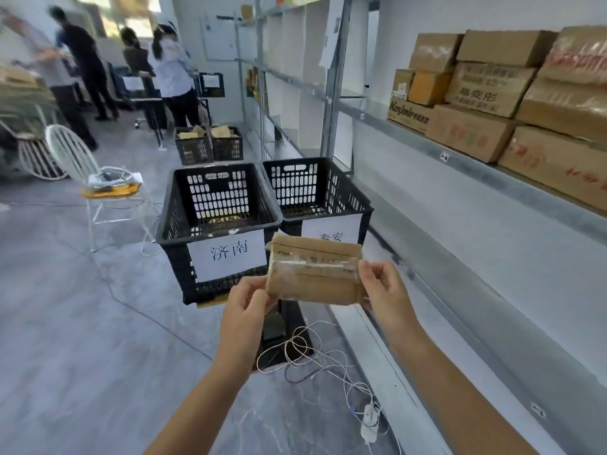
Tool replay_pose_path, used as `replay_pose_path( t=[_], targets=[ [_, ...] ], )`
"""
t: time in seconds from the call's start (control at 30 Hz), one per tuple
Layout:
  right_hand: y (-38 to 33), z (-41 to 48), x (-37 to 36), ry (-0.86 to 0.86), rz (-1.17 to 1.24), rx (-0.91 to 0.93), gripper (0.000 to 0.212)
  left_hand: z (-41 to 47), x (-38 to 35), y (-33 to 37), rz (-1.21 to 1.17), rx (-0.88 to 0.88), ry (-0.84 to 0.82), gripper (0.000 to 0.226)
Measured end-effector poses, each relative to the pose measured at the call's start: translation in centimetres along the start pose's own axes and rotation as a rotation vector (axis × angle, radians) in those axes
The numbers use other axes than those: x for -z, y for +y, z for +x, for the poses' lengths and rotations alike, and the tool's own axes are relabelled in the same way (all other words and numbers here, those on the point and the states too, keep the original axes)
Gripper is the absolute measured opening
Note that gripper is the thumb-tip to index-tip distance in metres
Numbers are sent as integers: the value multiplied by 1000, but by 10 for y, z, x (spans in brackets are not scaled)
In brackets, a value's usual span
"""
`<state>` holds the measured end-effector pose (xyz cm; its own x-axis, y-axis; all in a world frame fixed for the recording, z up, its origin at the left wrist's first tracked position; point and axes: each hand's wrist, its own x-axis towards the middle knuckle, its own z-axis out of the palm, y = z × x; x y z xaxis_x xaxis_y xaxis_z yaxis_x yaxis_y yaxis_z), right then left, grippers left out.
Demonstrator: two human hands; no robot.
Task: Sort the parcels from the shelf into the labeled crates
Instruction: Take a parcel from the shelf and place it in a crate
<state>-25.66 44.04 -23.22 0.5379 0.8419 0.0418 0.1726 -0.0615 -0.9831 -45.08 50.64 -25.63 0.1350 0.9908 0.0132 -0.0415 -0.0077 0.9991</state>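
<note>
Pinching its short ends, your left hand and right hand are holding the taped cardboard parcel in the air, just before the black crates. It is looking light and stiff; the tape is probably making it slick, so bare edges are suiting best.

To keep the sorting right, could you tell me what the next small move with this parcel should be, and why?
Probably pause and read the parcel first. The left hand and right hand grip its ends, in front of the left crate and right crate, which are labelled differently; its print is too blurred here to choose.
</note>
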Motion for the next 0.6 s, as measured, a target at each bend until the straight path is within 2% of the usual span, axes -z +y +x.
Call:
replay_pose_path(
  t=[0.1,0.23,0.37,0.47,0.6],
  targets=[
    [-4,31,8,-9,-54,53,23,11,-15,8,-67,-6,27,27],
    [-1,69,19,-103,-71,99,7,30,-35,13,-58,-44,67,31],
    [10,100,25,-188,-252,188,32,49,-52,10,-77,-24,87,27],
    [6,122,24,-272,-222,226,40,59,-60,11,-123,0,119,29],
    [8,139,19,-304,-138,286,47,70,-61,13,-167,34,141,31]
  ],
)
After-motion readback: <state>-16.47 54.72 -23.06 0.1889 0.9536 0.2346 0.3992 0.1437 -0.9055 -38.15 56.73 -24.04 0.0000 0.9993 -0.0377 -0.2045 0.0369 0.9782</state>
